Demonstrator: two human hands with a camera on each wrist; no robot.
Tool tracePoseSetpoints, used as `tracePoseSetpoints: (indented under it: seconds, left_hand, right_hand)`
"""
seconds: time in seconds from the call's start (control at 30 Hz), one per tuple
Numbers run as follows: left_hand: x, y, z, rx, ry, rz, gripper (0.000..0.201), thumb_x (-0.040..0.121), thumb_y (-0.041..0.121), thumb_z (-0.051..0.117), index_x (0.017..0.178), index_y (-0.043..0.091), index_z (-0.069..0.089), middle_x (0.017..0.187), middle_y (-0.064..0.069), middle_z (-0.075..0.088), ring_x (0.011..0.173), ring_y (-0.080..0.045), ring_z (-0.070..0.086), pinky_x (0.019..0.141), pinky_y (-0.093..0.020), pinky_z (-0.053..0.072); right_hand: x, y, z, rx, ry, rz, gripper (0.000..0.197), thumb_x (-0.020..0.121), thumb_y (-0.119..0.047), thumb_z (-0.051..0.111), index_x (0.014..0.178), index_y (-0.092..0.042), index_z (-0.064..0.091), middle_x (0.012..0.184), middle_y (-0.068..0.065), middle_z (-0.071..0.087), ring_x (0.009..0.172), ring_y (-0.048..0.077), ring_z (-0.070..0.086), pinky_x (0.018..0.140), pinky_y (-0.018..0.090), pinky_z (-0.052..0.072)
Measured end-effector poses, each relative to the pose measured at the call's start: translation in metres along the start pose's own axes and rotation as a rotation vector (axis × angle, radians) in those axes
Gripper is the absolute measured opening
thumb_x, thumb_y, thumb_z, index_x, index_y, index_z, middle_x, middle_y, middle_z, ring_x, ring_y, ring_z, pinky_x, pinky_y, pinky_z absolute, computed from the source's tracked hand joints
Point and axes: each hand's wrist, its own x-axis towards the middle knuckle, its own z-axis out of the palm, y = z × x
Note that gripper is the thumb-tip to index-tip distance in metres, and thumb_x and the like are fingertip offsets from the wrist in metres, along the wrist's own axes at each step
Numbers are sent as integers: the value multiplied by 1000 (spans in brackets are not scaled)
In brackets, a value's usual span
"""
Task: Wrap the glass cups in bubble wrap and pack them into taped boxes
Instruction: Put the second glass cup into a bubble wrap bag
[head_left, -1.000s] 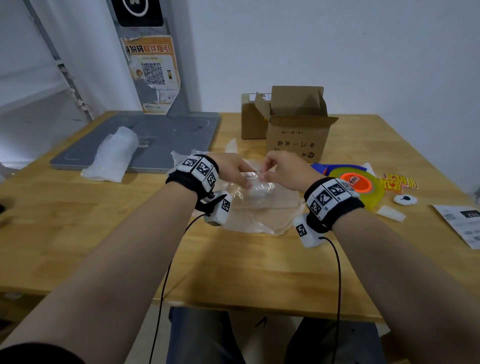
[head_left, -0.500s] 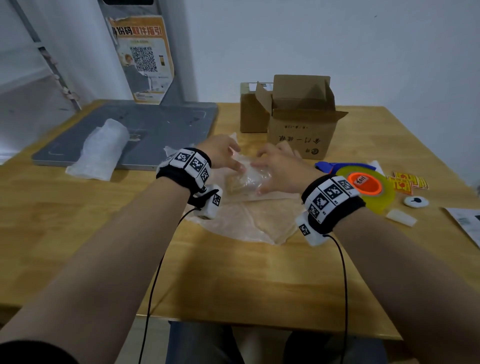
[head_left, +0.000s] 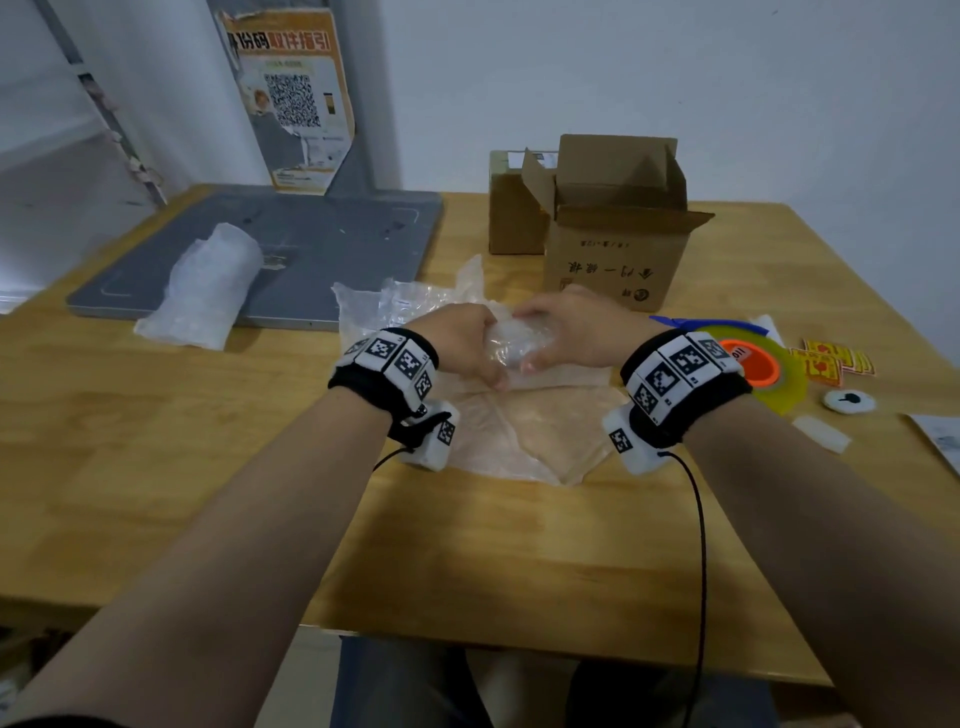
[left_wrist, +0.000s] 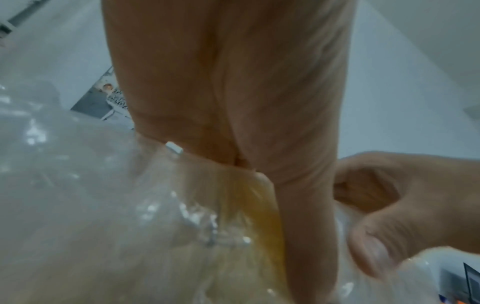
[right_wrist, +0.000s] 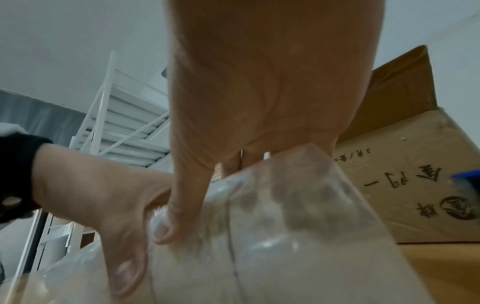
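Note:
A glass cup rolled in clear bubble wrap lies on its side at the table's middle, on the spread part of the same sheet. My left hand grips its left end, thumb pressed on the wrap. My right hand curls over its right end, thumb on the front of the bundle. An open cardboard box stands just behind my hands. The cup itself is hidden under the wrap.
A shut smaller box stands left of the open one. A yellow tape roll with an orange core, red stickers and a white disc lie right. A second wrapped bundle lies on a grey board at left.
Both hands have rolled the wrapped cup towards me over the sheet and closed tighter round its ends. My head view has shifted slightly.

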Motion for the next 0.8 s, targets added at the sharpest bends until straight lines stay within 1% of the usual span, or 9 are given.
tracePoseSetpoints:
  seconds: [0.07,0.13,0.3,0.43,0.5,0.53,0.6,0.67,0.8]
  left_hand:
    - [2,-5,-4,-64,-21,-10,94,69,44,92,145,20,42,122,4,58,109,-18,58,89,-33,49]
    - [5,-9,-8,-70,-44,-12,88,71,45,90,141,20,43,124,3,59,109,-18,58,91,-33,49]
    - [9,-11,-22,-44,-109,-7,66,76,50,85,128,18,61,121,3,66,111,-18,62,97,-33,49]
    - [10,-15,-25,-66,111,-16,68,83,43,82,142,21,57,142,1,56,133,-23,50,105,-30,37]
    - [9,-15,-24,15,248,-44,50,81,42,83,126,30,64,135,-1,57,134,-30,45,111,-43,39]
    - [6,-12,-24,39,278,-66,37,82,41,81,115,33,67,128,-1,60,130,-31,47,108,-47,42]
    - [-2,-2,-24,-38,227,-95,14,89,34,75,101,26,72,111,0,69,111,-25,64,91,-38,52]
    - [-7,9,-19,-207,87,-123,15,95,20,64,106,14,71,106,-4,72,91,-20,74,73,-32,54]
    - [-16,18,-10,-471,-52,-184,17,98,14,56,110,8,64,110,-11,68,89,-26,74,64,-35,61]
  right_hand:
    - [-3,2,5,-27,-11,-43,96,75,-47,87,156,-33,38,154,-8,44,142,20,37,114,41,33]
    - [-4,3,11,-11,-24,-55,106,70,-39,92,158,-31,33,157,-10,38,142,17,37,116,38,34]
    - [6,2,4,77,-57,-9,94,67,-44,92,148,-22,48,129,-8,55,119,17,55,91,31,44]
    - [9,4,-6,181,-96,155,96,74,-60,83,152,-20,45,150,0,51,129,21,52,99,34,42]
    - [10,5,-5,231,-140,251,98,73,-73,74,151,-20,48,155,1,47,133,23,50,98,37,41]
    - [11,4,-4,269,-166,294,101,72,-79,70,151,-20,48,155,3,48,133,25,50,95,38,41]
    - [11,-1,-1,384,-211,379,106,73,-83,66,155,-18,44,157,7,45,137,30,49,91,38,39]
    - [9,-7,-1,463,-243,423,94,84,-77,60,154,-16,44,156,10,47,135,31,50,90,36,38]
    - [-3,-10,0,651,-294,438,66,93,-70,55,131,-18,63,126,6,70,100,21,68,72,31,49]
